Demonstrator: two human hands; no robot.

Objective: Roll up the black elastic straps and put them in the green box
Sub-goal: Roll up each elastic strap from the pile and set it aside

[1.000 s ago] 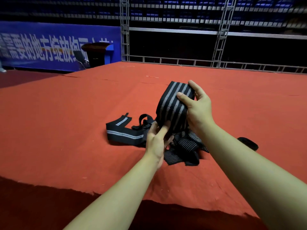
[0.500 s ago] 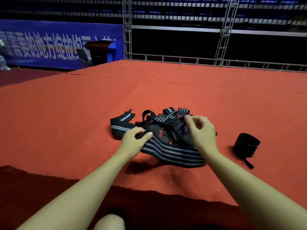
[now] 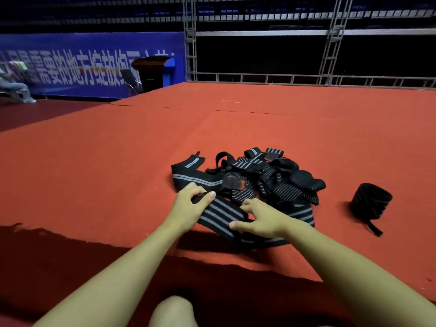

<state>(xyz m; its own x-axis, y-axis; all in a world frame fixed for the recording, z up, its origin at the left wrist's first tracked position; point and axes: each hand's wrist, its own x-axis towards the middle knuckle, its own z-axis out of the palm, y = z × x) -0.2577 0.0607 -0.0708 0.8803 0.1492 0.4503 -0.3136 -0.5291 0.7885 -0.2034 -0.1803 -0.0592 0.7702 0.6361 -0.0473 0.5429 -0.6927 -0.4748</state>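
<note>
A tangled pile of black elastic straps (image 3: 264,178) with grey stripes lies on the red carpet. One flat strap (image 3: 219,215) stretches across the near side of the pile. My left hand (image 3: 188,206) pinches that strap's left end between thumb and fingers. My right hand (image 3: 262,219) grips the same strap further right, thumb at its near edge and fingers curled over its far edge. A rolled-up black strap (image 3: 370,204) stands to the right of the pile, its loose tail trailing toward me. No green box is in view.
The red carpet (image 3: 106,185) ends in a ragged near edge, with a darker floor (image 3: 59,267) below it. My knee (image 3: 173,312) shows at the bottom. A metal truss railing (image 3: 306,79) and a blue banner (image 3: 89,64) stand far behind.
The strap I held raised a second ago has come down onto the carpet. Both hands lowered with it, and my right hand has slid left along the flat strap toward my left hand.
</note>
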